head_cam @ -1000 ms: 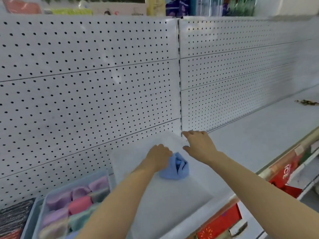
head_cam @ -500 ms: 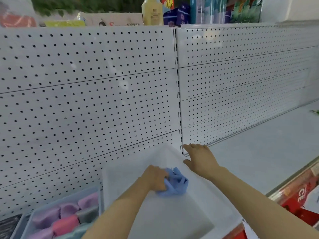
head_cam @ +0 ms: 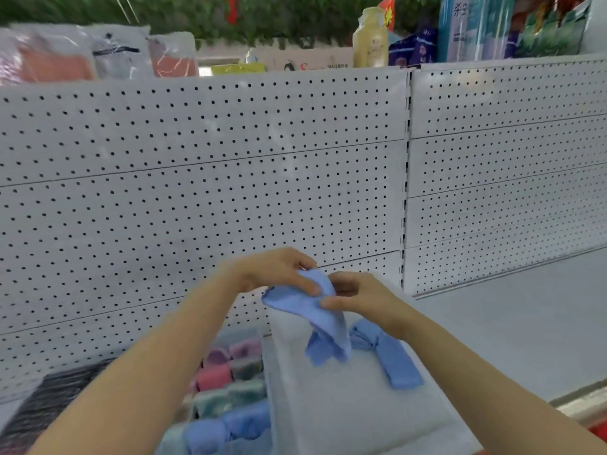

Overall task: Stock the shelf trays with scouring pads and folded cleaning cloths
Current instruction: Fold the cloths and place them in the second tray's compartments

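Trays on grey shelf

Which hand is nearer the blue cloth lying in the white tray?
Right. The right hand is just above the lying cloth; the left hand is farther left. Both pinch another cloth.

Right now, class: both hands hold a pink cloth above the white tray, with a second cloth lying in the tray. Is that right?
Not quite. The cloth held by the left hand and right hand is blue, as the head view shows. The rest stands: it is above the white tray, where a second cloth lies.
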Motion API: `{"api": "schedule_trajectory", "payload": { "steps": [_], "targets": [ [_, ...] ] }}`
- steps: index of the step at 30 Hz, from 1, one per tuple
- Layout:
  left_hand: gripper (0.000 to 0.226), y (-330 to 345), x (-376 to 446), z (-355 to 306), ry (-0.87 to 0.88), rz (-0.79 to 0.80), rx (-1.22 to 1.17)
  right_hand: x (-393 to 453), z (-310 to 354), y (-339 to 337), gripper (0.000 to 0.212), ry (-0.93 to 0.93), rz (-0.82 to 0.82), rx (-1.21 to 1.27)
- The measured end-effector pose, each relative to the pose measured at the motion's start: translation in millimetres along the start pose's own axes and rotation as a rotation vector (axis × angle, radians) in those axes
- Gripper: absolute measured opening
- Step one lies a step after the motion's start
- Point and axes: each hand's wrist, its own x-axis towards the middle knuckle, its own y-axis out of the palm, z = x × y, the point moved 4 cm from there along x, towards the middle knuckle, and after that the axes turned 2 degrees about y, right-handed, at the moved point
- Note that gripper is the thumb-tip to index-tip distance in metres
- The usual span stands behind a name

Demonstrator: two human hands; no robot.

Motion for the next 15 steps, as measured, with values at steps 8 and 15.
{"api": "schedule_trajectory", "payload": {
  "steps": [8, 15],
  "targets": [
    [0.032, -59.6, -92.2, -8.0, 0.077, -0.139, -0.143, -6.8, 42.0, 63.7, 0.019, -0.050, 0.027, 0.255],
    [0.017, -78.8, -133.3, -4.6, 0.072, -0.484, -0.629, -20.2, 100.3, 99.2, 0.057, -0.237, -0.248, 0.231]
  ]
}}
